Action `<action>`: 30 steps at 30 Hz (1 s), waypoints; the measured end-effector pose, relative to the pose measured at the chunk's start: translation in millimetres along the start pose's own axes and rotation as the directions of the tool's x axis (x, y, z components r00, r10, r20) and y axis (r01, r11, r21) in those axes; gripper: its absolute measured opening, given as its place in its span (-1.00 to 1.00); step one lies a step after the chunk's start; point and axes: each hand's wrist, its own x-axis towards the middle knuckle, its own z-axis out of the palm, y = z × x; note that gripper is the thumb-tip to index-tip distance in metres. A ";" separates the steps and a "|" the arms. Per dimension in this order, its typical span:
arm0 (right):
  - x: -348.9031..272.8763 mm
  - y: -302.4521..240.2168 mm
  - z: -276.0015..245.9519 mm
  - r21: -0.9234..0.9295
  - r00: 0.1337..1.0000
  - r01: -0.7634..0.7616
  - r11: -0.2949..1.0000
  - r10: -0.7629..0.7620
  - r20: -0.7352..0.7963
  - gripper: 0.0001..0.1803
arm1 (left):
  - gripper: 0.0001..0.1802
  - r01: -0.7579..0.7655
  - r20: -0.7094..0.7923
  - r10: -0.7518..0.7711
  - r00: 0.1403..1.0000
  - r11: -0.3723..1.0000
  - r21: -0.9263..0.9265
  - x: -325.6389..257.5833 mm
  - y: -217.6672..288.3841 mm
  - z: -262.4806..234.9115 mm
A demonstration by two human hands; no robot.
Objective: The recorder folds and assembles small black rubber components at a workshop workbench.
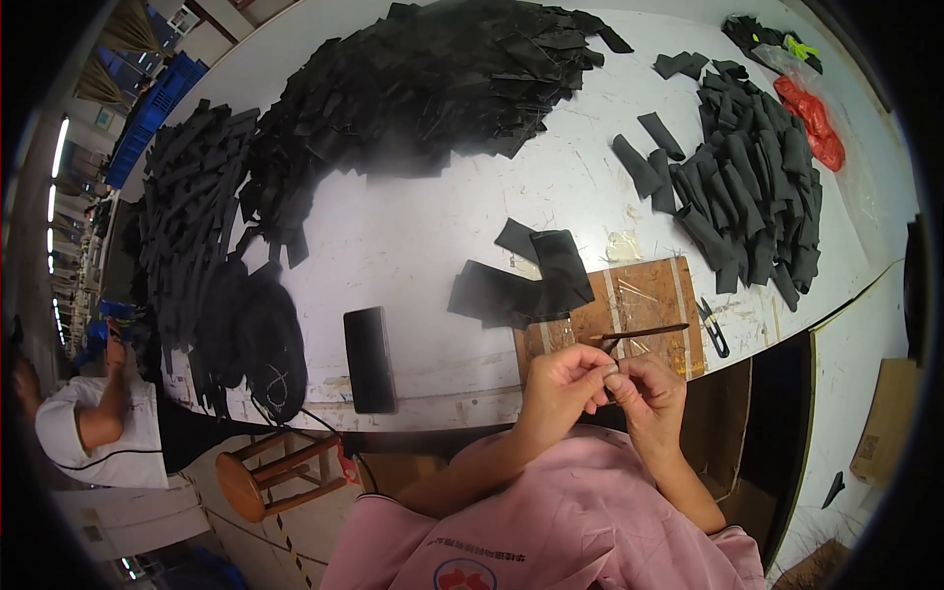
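Close to the table's front edge, my left hand [565,386] and my right hand [649,393] meet at the fingertips, both closed in a pinch. Between them shows a bit of a thin black strip [612,347]; the rest is hidden by my fingers. Just beyond lies a slim brown pointed stick [644,331] over a worn wooden board [649,295] banded with clear tape. Flat black fabric pieces [497,292] overlap the board's left end. Black thread snips [712,328] rest by its right edge.
A large heap of black pieces [433,79] covers the far table; rolled dark pieces [747,177] are piled right, more [192,216] left. A phone [370,360] lies left of my hands. A red plastic bag [811,123] sits far right. A wooden stool [246,485] and another person [108,423] are left.
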 end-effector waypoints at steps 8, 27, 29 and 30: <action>7.2 -0.5 0.2 -0.226 0.989 0.141 0.964 -0.149 -0.021 -0.96 | -0.89 -0.106 -0.185 0.142 0.972 0.975 0.194 -4.0 -5.1 -0.7; 5.5 11.0 -0.1 -0.065 0.990 0.143 0.988 -0.141 0.027 -0.88 | -0.99 -0.333 -0.062 0.455 0.888 0.731 0.595 -1.0 -19.3 0.9; 5.0 11.6 2.3 -0.093 0.988 0.157 0.983 -0.157 0.007 -0.87 | -0.98 -0.397 -0.033 0.567 0.823 0.616 0.680 0.4 -27.9 0.1; 4.7 10.5 4.6 -0.220 0.982 0.188 0.957 -0.191 0.010 -0.86 | -0.97 -0.443 0.008 0.667 0.745 0.486 0.753 0.7 -29.9 0.2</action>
